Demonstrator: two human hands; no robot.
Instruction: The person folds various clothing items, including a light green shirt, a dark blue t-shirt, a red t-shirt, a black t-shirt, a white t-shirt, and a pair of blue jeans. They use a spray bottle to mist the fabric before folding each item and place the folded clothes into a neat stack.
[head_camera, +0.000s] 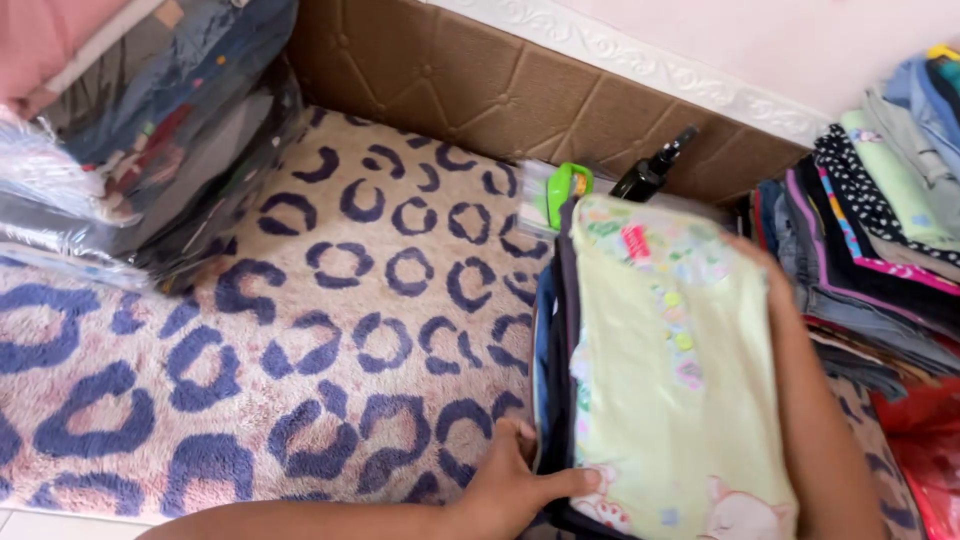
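- A small stack of folded clothes (655, 380) stands on the spotted fleece blanket (300, 330), at the right of the scene, with a pale yellow-green folded garment (670, 400) on top.
- The left hand (515, 490) sits at the near-left corner of the stack: its thumb lies over the top garment's near edge while the fingers press the dark side of the layers. This grip reads as closed on the stack, pinching rather than wrapping.
- The right hand (765, 265) is at the far-right edge, with the forearm lying along the right side; its fingers are hidden behind the cloth, so I cannot tell whether that grip is closed or only resting flat.
- To handle the stack well, my judgement is that both hands should squeeze it from opposite sides and support the bottom layer, keeping the layers level so that the lower dark pieces do not slide out.
- The stack's long axis runs from near to far, leaning slightly right towards the near end; the garment's red label (636, 243) points to the far end and its printed animal motif (745, 515) lies at the near end.
- Just beyond the far end lie a green clip (560, 185) and a dark spray bottle (650, 172), against the brown padded wall panel (470, 85).
- A taller pile of folded clothes (880, 220) stands just to the right, and bagged bedding (140, 140) sits far left.
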